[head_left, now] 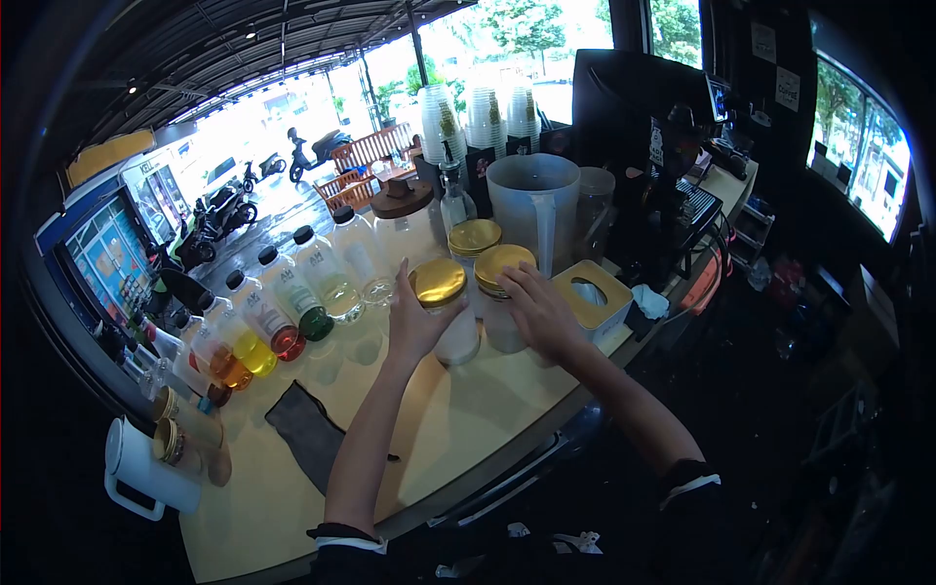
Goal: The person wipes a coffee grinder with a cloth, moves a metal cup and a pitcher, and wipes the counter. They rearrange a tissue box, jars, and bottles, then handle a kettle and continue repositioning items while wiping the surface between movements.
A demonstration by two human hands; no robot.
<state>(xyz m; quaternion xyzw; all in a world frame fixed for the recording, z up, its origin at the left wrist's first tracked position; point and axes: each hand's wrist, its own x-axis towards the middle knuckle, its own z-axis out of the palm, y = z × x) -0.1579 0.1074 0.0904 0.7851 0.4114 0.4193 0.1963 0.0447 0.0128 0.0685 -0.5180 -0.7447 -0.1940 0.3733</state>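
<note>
Two clear jars with gold lids stand side by side on the pale counter (409, 439). My left hand (413, 327) is closed around the nearer left jar (456, 341), its thumb across the front below the lid. On the right jar (502, 327), my right hand (539, 314) grips the right side, with fingertips at the edge of the gold lid. Both jars look upright, with pale contents hard to make out. Just behind them is a third gold-lidded jar (475, 237), partly hidden.
Bottles of coloured liquid (283, 336) line the counter's far edge. A large pitcher (531, 200) and stacked cups (485, 122) stand behind the jars, with a tissue box (595, 302) at right. A dark cloth (307, 434) lies front left, near a white jug (146, 468).
</note>
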